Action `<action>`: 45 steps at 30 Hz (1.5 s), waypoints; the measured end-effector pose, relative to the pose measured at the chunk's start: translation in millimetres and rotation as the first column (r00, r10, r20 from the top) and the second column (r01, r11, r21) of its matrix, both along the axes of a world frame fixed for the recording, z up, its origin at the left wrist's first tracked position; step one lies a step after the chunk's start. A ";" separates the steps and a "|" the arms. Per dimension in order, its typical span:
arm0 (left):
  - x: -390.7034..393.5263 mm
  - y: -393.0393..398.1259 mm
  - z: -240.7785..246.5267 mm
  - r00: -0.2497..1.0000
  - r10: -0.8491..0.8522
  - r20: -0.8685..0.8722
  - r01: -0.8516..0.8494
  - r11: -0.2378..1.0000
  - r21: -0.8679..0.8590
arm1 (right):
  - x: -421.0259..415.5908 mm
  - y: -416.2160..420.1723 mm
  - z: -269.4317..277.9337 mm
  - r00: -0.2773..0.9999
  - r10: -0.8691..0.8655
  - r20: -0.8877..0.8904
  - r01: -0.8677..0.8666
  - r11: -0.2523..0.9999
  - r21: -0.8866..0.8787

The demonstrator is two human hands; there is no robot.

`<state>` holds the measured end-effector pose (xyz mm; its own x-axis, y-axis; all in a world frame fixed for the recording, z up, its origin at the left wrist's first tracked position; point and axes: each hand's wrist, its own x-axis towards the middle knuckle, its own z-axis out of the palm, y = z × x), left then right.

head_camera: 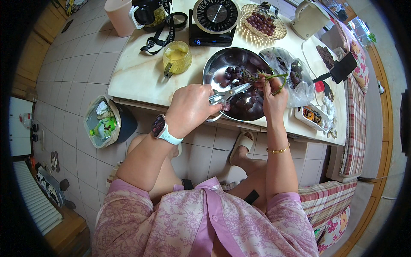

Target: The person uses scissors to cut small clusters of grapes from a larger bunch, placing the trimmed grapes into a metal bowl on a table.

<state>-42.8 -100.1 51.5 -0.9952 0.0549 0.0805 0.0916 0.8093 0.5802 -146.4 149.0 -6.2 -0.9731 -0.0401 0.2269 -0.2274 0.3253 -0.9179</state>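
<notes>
My left hand (194, 102) grips the handles of a pair of metal scissors (229, 93), whose blades point right over a stainless steel bowl (210, 66). In my right hand (274, 96) is a green grape stem (279, 77), pinched between thumb and fingers above the bowl's right side. The blade tips are close to the stem; whether they touch it I cannot tell. Dark purple grapes (237, 72) lie or hang inside the bowl, and more sit low in its shaded part. Just right of the bowl rests a clear plastic bag (297, 91) with dark grapes in it.
A glass mug (178, 62) of yellowish drink stands left of the bowl. Behind it are a fan (216, 14), a patterned glass dish (279, 27) with reddish grapes and an electric kettle (310, 21). A white container (311, 117) sits front right. A lined bin (120, 125) stands on the floor.
</notes>
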 end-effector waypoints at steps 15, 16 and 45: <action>0.5 -1.6 -0.8 0.999 -0.036 -0.001 0.036 0.999 0.023 | 1.2 1.1 -1.1 1.000 -0.006 -0.008 0.006 0.999 0.034; 0.5 -1.3 -0.3 0.999 -0.037 0.002 0.037 0.999 0.021 | 1.4 0.8 -1.3 1.000 -0.005 -0.012 0.006 1.000 0.027; -1.3 0.3 -1.3 0.995 -0.095 -0.019 0.094 0.995 -0.033 | 1.5 2.7 7.4 1.000 -0.010 0.003 0.010 0.999 -0.046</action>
<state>-44.0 -99.8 50.2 -0.9836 0.1516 0.0980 0.1805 0.8147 0.5510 -144.9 151.7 1.2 -0.9740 -0.0202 0.2256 -0.2219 0.2849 -0.9325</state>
